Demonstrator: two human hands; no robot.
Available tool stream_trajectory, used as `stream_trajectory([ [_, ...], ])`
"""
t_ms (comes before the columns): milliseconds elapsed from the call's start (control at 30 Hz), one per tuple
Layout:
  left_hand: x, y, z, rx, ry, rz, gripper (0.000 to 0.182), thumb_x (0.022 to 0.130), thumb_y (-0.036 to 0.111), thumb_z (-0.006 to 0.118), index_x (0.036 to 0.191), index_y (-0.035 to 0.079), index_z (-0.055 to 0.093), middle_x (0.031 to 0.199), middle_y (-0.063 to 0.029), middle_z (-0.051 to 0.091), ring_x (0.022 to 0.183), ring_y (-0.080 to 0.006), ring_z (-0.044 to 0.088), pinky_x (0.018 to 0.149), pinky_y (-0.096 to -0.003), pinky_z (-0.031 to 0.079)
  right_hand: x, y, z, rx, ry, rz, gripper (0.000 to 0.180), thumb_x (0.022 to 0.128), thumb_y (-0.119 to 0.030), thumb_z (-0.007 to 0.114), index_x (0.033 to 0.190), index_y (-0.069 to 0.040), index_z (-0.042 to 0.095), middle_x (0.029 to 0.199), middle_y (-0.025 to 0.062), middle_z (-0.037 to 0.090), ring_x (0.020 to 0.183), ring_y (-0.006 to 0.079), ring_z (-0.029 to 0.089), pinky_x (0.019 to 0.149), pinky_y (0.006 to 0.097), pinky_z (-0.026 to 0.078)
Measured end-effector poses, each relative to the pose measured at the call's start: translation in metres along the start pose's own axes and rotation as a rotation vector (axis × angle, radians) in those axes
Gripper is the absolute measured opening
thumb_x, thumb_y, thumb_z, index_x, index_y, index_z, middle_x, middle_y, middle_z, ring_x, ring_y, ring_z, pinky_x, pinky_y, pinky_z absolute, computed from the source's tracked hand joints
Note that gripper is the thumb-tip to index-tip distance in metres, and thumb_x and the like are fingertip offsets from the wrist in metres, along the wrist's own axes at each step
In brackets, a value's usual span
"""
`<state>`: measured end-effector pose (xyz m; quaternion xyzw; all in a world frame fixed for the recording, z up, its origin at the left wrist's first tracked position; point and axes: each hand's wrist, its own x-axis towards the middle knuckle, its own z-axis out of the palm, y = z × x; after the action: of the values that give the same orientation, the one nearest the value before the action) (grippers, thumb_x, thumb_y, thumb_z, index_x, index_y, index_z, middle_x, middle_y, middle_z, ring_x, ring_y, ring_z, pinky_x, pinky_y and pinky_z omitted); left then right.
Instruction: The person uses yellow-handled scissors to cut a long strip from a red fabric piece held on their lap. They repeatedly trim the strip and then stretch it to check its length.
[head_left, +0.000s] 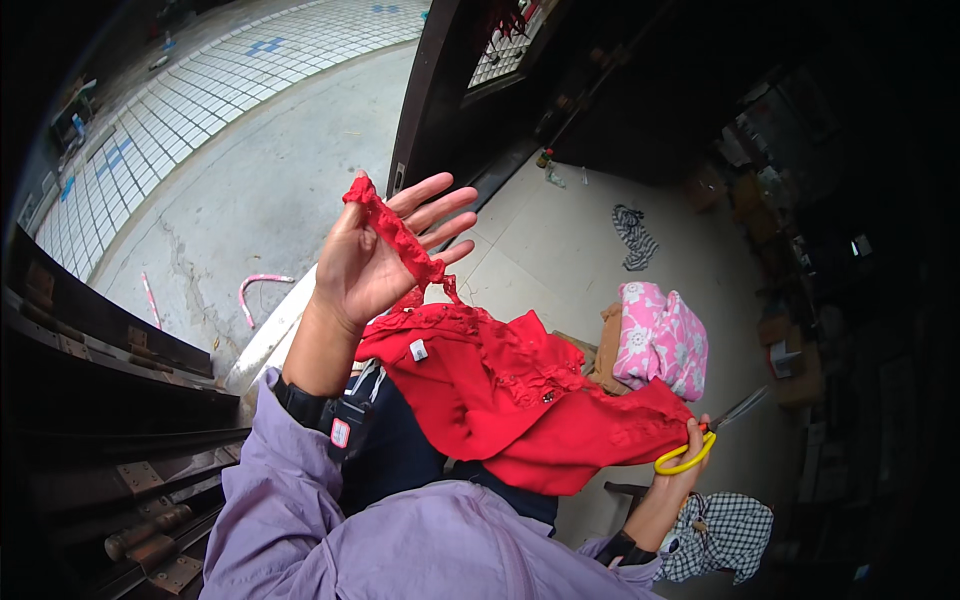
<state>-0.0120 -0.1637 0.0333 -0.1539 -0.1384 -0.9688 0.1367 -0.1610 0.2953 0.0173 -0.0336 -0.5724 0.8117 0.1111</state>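
A red garment with lace trim and small dark buttons lies across my lap and stretches between my hands. My left hand is raised with the palm up and the fingers spread. A strip of red lace is looped over its thumb and crosses the palm, running down towards the garment. At the lower right, my right hand grips the garment's far end together with yellow-handled scissors, whose blades point up and to the right, away from the cloth.
A pink flowered cloth bundle sits beyond the garment, beside a brown item. A striped cloth lies on the tiled floor. Checked fabric is at the lower right. An open dark door stands ahead; a white threshold is at left.
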Motion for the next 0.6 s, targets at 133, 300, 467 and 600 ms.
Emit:
stream_trajectory([
  [133,-0.001,-0.006,0.015,-0.032,-0.01,-0.002,0.077,0.098,0.055,0.027,0.146,-0.004,0.02,0.148,-0.0283,0.026,0.13,-0.0418,0.04,0.111,-0.057,0.026,-0.005,0.001,0.003,0.0,-0.012,0.014,0.04,0.079,0.001,0.066,0.116,-0.001,0.05,0.101,0.0126,0.056,0.092,0.0253,0.061,0.085,0.0371,0.053],
  [300,-0.003,-0.014,0.023,-0.037,-0.026,-0.014,0.081,0.096,0.06,0.029,0.147,-0.002,0.02,0.147,-0.0294,0.027,0.13,-0.0427,0.04,0.11,-0.0593,0.025,-0.01,0.001,0.009,-0.007,-0.039,0.043,0.041,0.079,0.001,0.066,0.117,-0.001,0.049,0.101,0.0132,0.056,0.092,0.0261,0.061,0.086,0.0381,0.053],
  [467,-0.005,-0.019,0.02,-0.07,-0.033,-0.046,0.078,0.097,0.058,0.03,0.147,-0.002,0.021,0.147,-0.0301,0.027,0.13,-0.043,0.039,0.11,-0.0599,0.024,-0.014,0.002,0.013,0.021,-0.058,0.081,0.042,0.079,0.002,0.065,0.118,-0.002,0.048,0.102,0.0149,0.056,0.094,0.0286,0.062,0.086,0.0418,0.054],
  [600,-0.01,-0.023,0.013,-0.105,-0.038,-0.044,0.072,0.099,0.051,0.031,0.147,-0.001,0.021,0.146,-0.0299,0.028,0.131,-0.0417,0.039,0.111,-0.058,0.025,-0.017,0.0,0.016,0.02,-0.06,0.087,0.041,0.08,0.002,0.065,0.117,-0.002,0.049,0.102,0.0156,0.057,0.095,0.0297,0.062,0.086,0.0442,0.054],
])
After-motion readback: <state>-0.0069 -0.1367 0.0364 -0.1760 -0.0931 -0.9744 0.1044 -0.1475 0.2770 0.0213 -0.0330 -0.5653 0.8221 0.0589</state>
